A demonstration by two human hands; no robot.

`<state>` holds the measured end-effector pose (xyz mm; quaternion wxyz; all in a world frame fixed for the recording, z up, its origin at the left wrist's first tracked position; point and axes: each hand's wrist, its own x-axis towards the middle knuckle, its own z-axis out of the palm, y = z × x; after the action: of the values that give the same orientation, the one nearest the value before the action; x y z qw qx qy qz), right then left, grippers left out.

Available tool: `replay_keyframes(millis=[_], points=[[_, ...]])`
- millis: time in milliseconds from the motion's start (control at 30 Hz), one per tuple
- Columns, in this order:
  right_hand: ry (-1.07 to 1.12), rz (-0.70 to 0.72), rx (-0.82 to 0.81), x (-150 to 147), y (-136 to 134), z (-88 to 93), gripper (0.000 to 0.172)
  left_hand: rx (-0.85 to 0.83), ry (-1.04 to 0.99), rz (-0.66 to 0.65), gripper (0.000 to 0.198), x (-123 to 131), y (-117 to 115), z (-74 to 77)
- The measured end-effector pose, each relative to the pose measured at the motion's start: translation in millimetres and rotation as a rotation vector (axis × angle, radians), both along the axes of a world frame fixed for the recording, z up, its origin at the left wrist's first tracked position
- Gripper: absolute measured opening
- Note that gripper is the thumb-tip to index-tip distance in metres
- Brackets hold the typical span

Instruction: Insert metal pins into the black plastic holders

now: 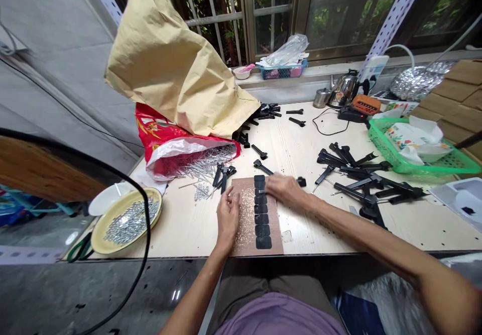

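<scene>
My left hand (228,217) rests at the left edge of a brown backing sheet (244,244), its fingers curled in; whatever they hold is hidden. A column of several black rounded pads (262,219) runs down the sheet. Over the upper right of that column my right hand (284,189) is closed, slightly blurred, with the fingertips together beside a pad; I cannot make out what is in them. Just above lies a black plastic handle piece (262,166), with another (259,151) farther back. More black pieces (225,175) lie near my left fingertips.
A pile of black handles with metal rods (361,174) lies on the right, before a green basket (422,164). Left stand a yellow bowl of small metal parts (98,232), a red bag of metal rods (150,136) and a large paper sack (169,59). A black cable (145,239) crosses the left foreground.
</scene>
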<state>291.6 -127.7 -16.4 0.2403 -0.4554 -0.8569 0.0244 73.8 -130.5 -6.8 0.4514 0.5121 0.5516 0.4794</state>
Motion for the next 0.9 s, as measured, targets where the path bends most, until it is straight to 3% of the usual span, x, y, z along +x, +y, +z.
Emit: replay_keyframes(millis=[67, 133, 267, 300, 367, 433, 567, 700, 833, 900], points=[[-0.038, 0.22, 0.032, -3, -11, -4.9, 0.032, 0.012, 0.042, 0.026, 0.051, 1, -1, -0.1], [-0.055, 0.303, 0.06, -3, -12, -5.1, 0.032, 0.023, 0.076, 0.038, 0.049, 2, -1, 0.4], [0.035, 0.0, 0.031, -1, 2, 2.5, 0.03, 0.031, 0.109, 0.054, 0.046, 3, -2, 0.9], [0.032, 0.013, 0.027, -1, 3, 4.0, 0.031, 0.021, 0.119, 0.056, 0.047, 3, -2, 0.7], [-0.035, 0.263, 0.016, -2, 1, 5.5, 0.031, 0.008, 0.147, 0.049, 0.048, 3, -1, 0.1], [-0.048, 0.36, 0.004, -2, 0, 6.5, 0.032, 0.008, 0.165, 0.034, 0.049, 4, -1, -0.1], [0.044, 0.04, -0.03, 3, 12, 6.6, 0.034, -0.004, 0.169, 0.046, 0.048, 6, -1, 0.7], [-0.018, 0.19, -0.032, 7, 21, -1.4, 0.032, -0.008, 0.123, 0.055, 0.049, 7, -1, 0.2], [0.032, 0.077, 0.004, 5, 21, -8.0, 0.032, 0.012, 0.187, 0.039, 0.047, 6, 0, -1.3], [0.027, 0.112, 0.023, 2, 14, -8.2, 0.032, 0.03, 0.239, 0.036, 0.046, 6, 0, -2.4]])
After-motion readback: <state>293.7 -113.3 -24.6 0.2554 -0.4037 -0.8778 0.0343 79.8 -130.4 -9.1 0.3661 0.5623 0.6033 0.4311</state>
